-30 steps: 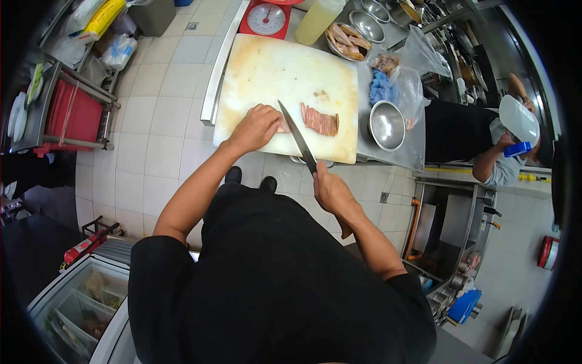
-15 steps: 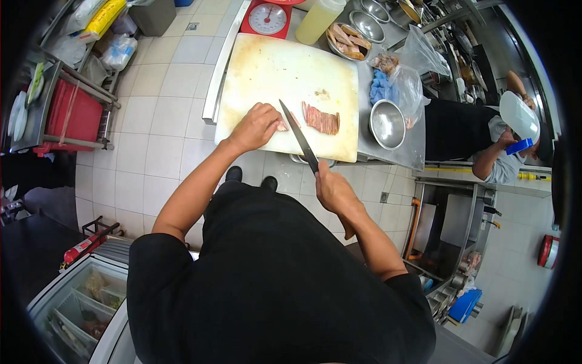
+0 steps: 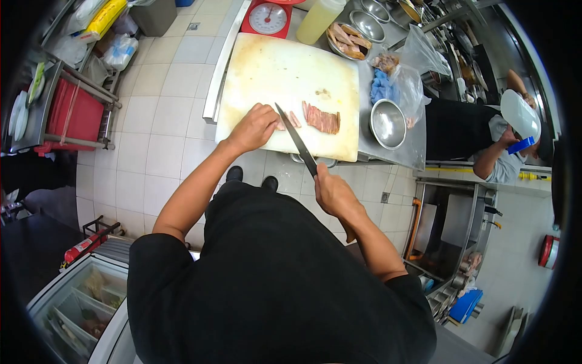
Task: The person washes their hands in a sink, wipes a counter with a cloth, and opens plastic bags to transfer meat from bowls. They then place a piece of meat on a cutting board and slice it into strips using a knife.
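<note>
My left hand is closed, its fingertips pressing a small piece of pinkish meat onto the white cutting board. In my right hand is the handle of a long kitchen knife, its blade slanting up-left just beside the left fingertips. A thin cut strip of meat lies right of the blade. Farther right, a row of sliced meat sits close together, with a small scrap above it. The left fingers partly hide the piece they hold.
A red scale, a bottle of yellowish liquid and a bowl of meat pieces stand behind the board. To its right are a steel bowl, a blue cloth and plastic bags. Another person holds a white container at far right.
The knife blade has shifted slightly left, towards my left fingertips. A cut strip now shows apart on the blade's right side. My left hand stays in place.
</note>
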The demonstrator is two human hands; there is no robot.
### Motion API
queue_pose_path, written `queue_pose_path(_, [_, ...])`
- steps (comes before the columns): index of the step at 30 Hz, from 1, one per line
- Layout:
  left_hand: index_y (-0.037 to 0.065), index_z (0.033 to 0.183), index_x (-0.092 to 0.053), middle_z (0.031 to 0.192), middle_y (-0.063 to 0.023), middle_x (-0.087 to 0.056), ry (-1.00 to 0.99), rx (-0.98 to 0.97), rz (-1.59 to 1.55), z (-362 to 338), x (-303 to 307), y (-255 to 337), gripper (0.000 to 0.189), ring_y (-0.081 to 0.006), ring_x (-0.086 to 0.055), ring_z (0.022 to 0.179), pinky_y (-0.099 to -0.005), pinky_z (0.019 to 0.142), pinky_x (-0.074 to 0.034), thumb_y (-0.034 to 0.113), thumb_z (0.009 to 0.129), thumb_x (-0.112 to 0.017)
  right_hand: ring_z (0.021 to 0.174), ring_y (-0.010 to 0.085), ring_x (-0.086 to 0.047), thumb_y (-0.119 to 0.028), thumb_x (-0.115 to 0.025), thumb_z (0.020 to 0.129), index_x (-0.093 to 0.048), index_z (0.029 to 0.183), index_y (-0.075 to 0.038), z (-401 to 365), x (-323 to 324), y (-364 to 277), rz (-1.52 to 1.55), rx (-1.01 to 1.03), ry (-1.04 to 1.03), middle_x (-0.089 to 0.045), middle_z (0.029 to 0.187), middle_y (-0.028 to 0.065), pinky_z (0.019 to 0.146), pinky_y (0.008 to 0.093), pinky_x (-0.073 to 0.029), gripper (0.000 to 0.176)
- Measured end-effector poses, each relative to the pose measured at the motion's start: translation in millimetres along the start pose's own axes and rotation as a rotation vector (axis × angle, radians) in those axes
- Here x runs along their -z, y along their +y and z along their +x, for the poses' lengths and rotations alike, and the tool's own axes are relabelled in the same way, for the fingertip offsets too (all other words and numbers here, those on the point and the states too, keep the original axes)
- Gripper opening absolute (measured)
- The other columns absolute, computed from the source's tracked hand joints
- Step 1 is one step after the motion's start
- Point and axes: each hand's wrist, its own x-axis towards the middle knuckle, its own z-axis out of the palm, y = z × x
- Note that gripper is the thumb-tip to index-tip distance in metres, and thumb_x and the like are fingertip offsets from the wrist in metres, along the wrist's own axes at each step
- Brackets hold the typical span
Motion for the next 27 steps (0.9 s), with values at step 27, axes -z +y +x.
queue_pose_path(27, [-0.002, 0.121, -0.048, 0.096, -0.0160, -0.060, 0.001, -0.064, -0.012, 226, -5, 10, 0.042, -0.0312, -0.057, 0.092, -0.0383, 0.083, -0.045, 0.003, 0.080, -0.060, 0.071, 0.0499, -0.059, -0.013, -0.039, 0.090, -0.041, 0.099, 0.005, 16, -2, 61, 0.297, 0.044, 0.083, -0.059, 0.074, 0.0323, 0.067, 0.0565, -0.044, 0.020])
